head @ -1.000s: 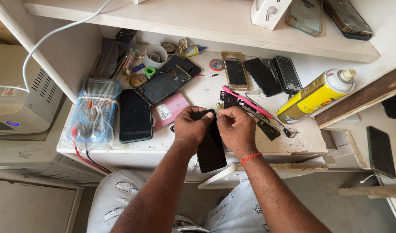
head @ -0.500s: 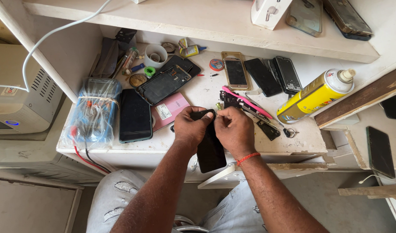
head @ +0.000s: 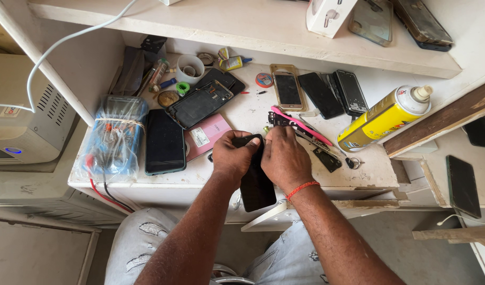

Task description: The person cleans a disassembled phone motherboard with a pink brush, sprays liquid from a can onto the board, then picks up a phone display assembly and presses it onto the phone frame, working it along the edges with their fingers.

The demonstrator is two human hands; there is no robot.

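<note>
Gripping a slim black rectangular smartphone [head: 255, 184] from both sides, the two hands meet at the near edge of the white worktop [head: 237, 113]. The phone's long axis runs from 12 to 6 o'clock; its lower end overhangs the worktop edge toward the person's lap, and its upper end lies hidden under the fingers. The left hand [head: 233, 157] closes on the phone's top corner from 9 o'clock, fingers curled narrow around it. The right hand [head: 284, 158], with a red thread band at the wrist, presses on the phone's right edge from 3 o'clock, fingers bent close; whether it also pinches a small tool cannot be told. Both hands touch the phone, neither nearer than the other.

At 1 o'clock from the hands, just beside the right hand, lie a pink flat plastic pry tool [head: 300, 124] and a dark stripped phone frame [head: 327, 158]. At 2 o'clock, a yellow spray can with a white nozzle [head: 385, 117] lies tilted on its side. At 12 o'clock, well apart, a gold-rimmed phone [head: 287, 87] and two black phones [head: 337, 94] lie side by side. At 10 o'clock rest a pink phone back cover [head: 204, 136] and a dark phone lying face up [head: 165, 141]; further toward 9 o'clock sits a clear plastic bag of blue-handled tools [head: 113, 137]. A white tape roll [head: 190, 68] stands at 11 o'clock, near the back wall.
</note>
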